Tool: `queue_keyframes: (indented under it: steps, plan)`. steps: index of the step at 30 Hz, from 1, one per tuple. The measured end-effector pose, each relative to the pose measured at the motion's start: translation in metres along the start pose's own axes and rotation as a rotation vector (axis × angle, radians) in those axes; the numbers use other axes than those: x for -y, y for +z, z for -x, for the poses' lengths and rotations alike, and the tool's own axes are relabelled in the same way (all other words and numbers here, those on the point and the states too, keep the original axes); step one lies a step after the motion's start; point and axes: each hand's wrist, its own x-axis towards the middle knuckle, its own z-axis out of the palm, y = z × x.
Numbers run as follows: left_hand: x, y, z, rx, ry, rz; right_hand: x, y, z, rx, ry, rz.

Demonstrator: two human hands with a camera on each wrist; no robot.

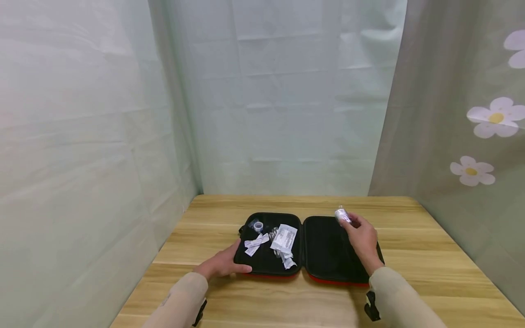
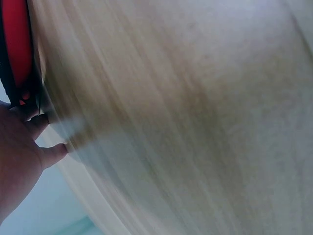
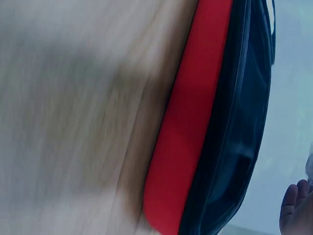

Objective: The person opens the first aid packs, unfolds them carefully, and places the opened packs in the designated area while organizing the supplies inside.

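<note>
One black-and-red case (image 1: 328, 257) lies open on the tabletop (image 1: 229, 207), its two halves set in from the back edge. The right hand's (image 1: 362, 237) grip pinches one small bottle (image 1: 342, 216), held up near the right half's back edge. The left hand's (image 1: 223, 263) grip is spread, touching the left half's front-left corner. That half carries one tape roll (image 1: 258, 230) near its back-left corner, at least three white strips (image 1: 253, 249), and one larger packet (image 1: 284, 238) toward its right edge.

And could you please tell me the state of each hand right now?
Left hand: open, resting against the near left corner of the case.
Right hand: closed, holding a small bottle-like item.
</note>
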Motion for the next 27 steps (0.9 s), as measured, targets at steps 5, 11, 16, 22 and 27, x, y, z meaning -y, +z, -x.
queue_keyframes:
  steps: [5, 11, 16, 22, 27]
  plan:
    - [0.002, 0.001, -0.001, 0.004, 0.017, -0.002, -0.009, -0.009, -0.007, 0.007, 0.003, 0.026]
    - [0.002, 0.001, 0.000, 0.000, 0.007, -0.006, -0.019, -0.012, -0.012, 0.015, -0.002, 0.088]
    - [0.001, 0.001, 0.001, -0.002, -0.008, -0.012, -0.029, -0.012, -0.013, 0.022, -0.040, 0.153]
    - [0.001, 0.002, 0.001, -0.005, -0.006, -0.020, -0.040, -0.012, -0.019, 0.036, -0.067, 0.220]
    - [0.000, 0.001, 0.000, -0.005, -0.015, -0.022, -0.043, -0.011, -0.023, 0.059, -0.082, 0.263]
